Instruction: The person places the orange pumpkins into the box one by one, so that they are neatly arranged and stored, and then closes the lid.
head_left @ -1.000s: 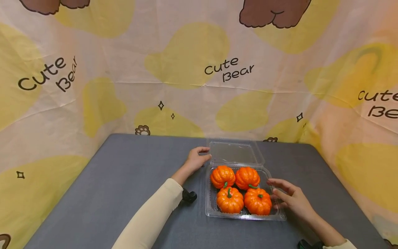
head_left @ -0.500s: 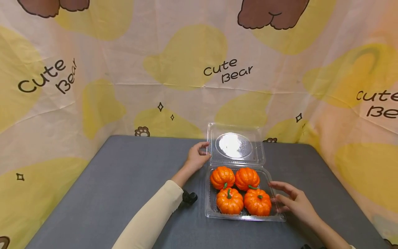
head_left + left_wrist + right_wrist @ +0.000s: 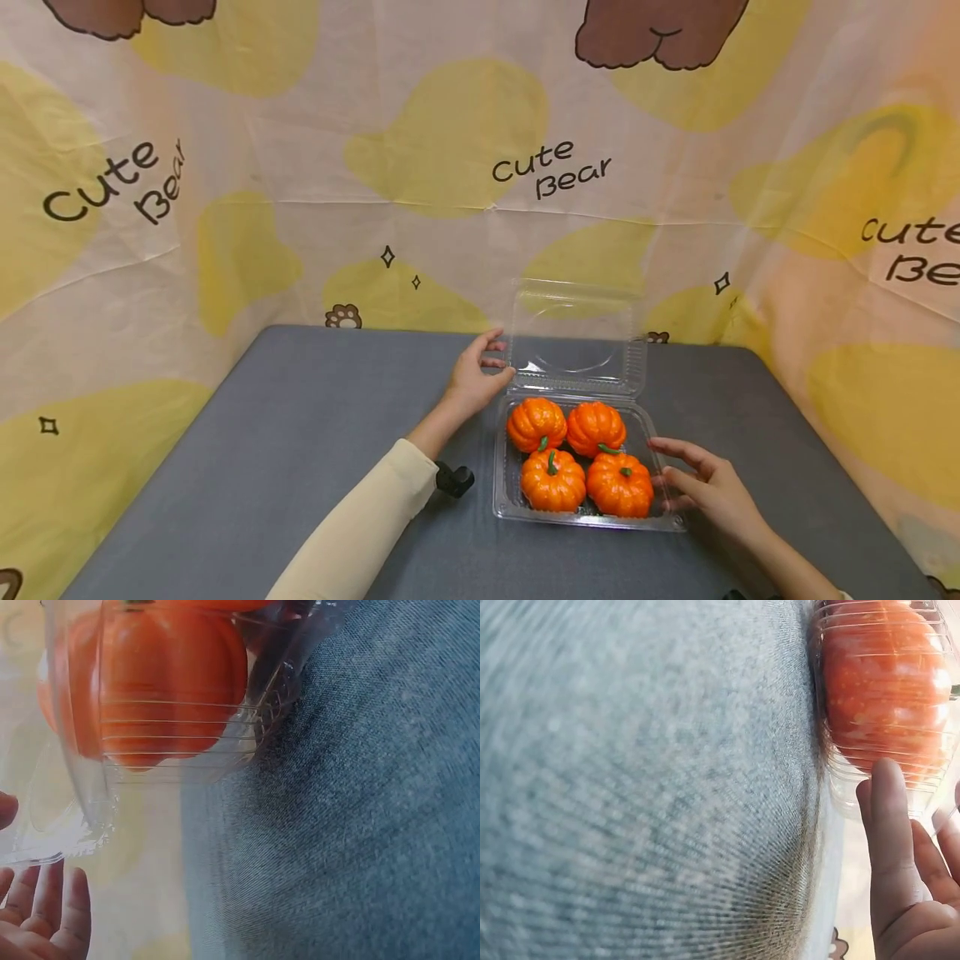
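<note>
A clear plastic clamshell box (image 3: 517,512) sits on the table with several small orange pumpkins (image 3: 553,483) with green stems in its base. Its clear lid (image 3: 581,379) stands raised at the back, hinged to the base. My left hand (image 3: 474,379) is at the lid's left edge; in the left wrist view the lid's edge lies between its thumb and its fairly straight fingers (image 3: 49,900), with a gap there. Against the base's right wall rests my right hand (image 3: 712,487), fingers extended; the right wrist view has a fingertip (image 3: 889,776) at the ribbed wall beside a pumpkin.
A grey cloth covers the table (image 3: 322,400). Behind it and on both sides hangs a curtain (image 3: 420,133) printed with yellow patches and "Cute Bear". A dark strap device (image 3: 453,479) is on the left wrist.
The lid has tilted up from lying back to standing more upright. My left hand has moved slightly up with its edge; the right hand stays at the base's right side.
</note>
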`<state>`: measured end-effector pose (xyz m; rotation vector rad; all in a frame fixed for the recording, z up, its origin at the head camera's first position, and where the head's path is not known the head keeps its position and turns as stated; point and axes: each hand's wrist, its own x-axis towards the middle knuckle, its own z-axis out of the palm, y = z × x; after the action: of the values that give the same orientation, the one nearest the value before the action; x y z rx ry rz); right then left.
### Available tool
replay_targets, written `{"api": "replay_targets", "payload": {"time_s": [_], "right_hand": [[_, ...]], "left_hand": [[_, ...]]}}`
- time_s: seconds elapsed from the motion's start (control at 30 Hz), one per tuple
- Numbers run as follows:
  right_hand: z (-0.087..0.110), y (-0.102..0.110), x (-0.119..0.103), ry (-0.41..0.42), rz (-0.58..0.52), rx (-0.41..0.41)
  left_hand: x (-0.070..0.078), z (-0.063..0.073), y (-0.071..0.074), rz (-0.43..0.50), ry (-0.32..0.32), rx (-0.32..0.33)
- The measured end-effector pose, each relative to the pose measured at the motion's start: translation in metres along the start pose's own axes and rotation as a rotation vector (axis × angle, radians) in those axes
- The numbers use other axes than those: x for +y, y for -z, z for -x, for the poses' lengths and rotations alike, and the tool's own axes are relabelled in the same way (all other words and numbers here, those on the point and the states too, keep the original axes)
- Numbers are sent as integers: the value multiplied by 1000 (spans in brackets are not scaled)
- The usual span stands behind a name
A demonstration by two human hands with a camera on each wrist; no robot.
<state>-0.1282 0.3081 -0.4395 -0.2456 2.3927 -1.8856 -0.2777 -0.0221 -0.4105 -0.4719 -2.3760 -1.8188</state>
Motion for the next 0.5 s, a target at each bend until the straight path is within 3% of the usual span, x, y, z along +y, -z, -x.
{"api": "replay_targets", "payload": {"time_s": [0.5], "right_hand": [[0, -2, 1, -25, -30, 31]], "left_hand": [[18, 19, 11, -61, -108, -82]]}}
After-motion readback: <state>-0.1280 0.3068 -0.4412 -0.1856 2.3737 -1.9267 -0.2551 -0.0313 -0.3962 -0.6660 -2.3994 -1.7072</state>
